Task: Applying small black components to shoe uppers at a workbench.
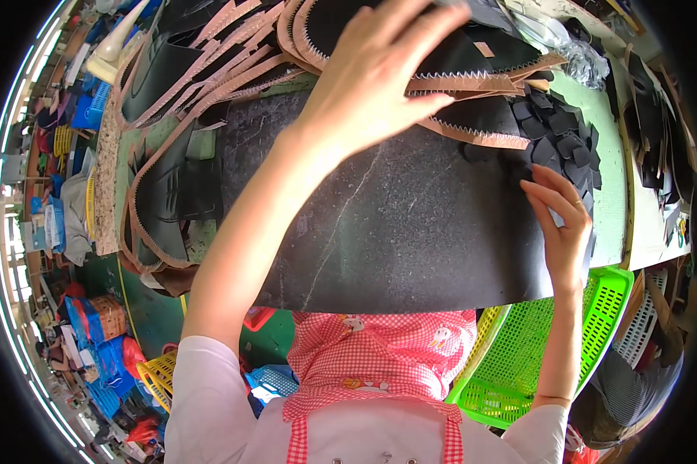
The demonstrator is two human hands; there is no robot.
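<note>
My left hand (375, 77) stretches across the far side of the work surface, its fingers spread. Beneath it lie black sheet pieces (472, 116) with tan, zigzag-trimmed edges; the fingertips blur near the top of the view, and I see nothing held. My right hand (563, 209) is at the right, thumb and fingers pinched together on a small black piece (523, 172). Just beyond those fingertips is a heap of small black pieces (569, 143). A scuffed black mat (379, 232) spreads between my arms, curving down at its near edge.
More tan-edged black pieces (163, 224) are stacked at the left. A bright green plastic basket (611, 305) stands below my right forearm. Clear plastic wrap (584, 62) lies at the far right. Another person (630, 394) is at the lower right.
</note>
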